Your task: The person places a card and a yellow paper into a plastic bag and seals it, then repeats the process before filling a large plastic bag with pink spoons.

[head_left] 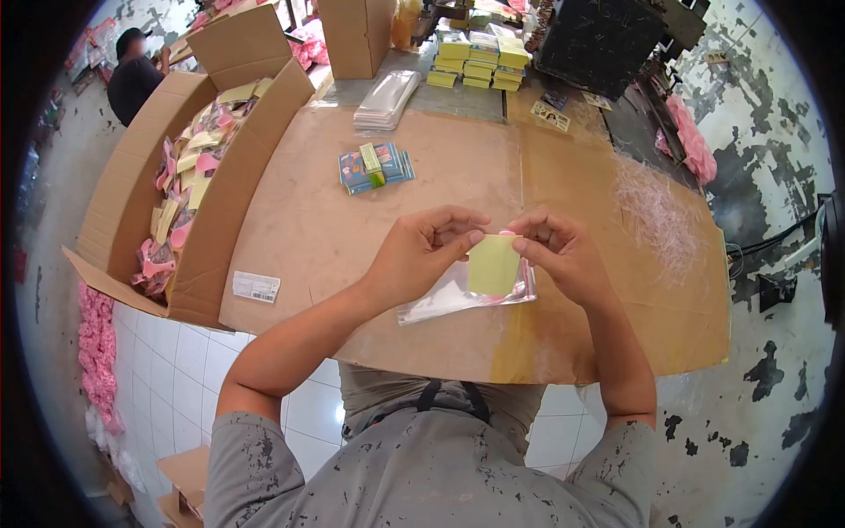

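Note:
A pale yellow card (494, 266) is held upright by its top corners between my two hands. My left hand (437, 244) pinches its upper left corner with thumb and fingers. At the upper right corner, my right hand (561, 251) pinches it the same way. A bit of pink shows behind the card's top edge. Beneath the card, clear plastic sleeves (431, 302) lie on the cardboard-covered table (308, 211). Farther back sits a banded stack of blue cards (356, 172), touched by neither hand.
At the left stands an open carton (251, 119) of packed pink items. Plastic sleeves (387, 99) and yellow card stacks (480, 59) are at the back. Thin plastic strands (656, 211) lie at the right, a label (256, 287) at the left. Another person (132, 84) sits at the far left.

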The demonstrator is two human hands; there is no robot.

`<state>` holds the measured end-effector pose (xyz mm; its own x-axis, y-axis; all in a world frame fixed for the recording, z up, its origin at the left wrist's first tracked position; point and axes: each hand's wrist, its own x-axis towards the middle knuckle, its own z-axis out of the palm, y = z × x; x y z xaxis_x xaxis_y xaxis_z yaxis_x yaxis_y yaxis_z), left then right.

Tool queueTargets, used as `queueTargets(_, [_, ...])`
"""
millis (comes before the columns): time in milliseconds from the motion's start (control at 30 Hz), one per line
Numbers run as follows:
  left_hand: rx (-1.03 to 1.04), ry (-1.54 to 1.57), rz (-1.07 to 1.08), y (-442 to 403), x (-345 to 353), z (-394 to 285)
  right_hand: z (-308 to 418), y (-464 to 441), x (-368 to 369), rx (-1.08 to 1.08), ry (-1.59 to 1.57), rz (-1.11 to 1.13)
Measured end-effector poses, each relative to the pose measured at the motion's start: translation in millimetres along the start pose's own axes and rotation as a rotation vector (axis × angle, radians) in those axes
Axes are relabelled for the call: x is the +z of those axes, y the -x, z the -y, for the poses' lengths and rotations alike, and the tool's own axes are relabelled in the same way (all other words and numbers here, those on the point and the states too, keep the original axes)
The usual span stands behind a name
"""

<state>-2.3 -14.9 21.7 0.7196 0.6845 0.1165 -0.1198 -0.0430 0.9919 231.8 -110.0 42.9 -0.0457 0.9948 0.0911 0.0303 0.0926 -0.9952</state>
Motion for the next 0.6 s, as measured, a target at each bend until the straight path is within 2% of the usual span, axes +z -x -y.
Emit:
queueTargets(200, [0.114,-0.178,-0.044,-0.3,-0.8,5.3,-7.3,2.8,-12.5,0.037,0.015,-0.026])
queueTargets(300, [0.256,-0.317,0.018,-1.2,-5.2,3.8,-14.9,2.3,-17.4,-0.023,0.009,-0.003])
queueTargets(367, [0.288,-0.321,0.041,-3.5,-7.8,4.8,-19.4,1.0,-20.2,-0.103,0.023,0.007])
queueTargets(500, [0.328,-0.316,0.055,-5.7,-8.8,12.6,-15.7,3.1,-22.3,-0.086,0.086,0.004])
queueTargets(600, [0.258,-0.172,0.064,-5.9,-9.7,17.9,-16.0,3.9,-22.2,-0.103,0.09,0.014])
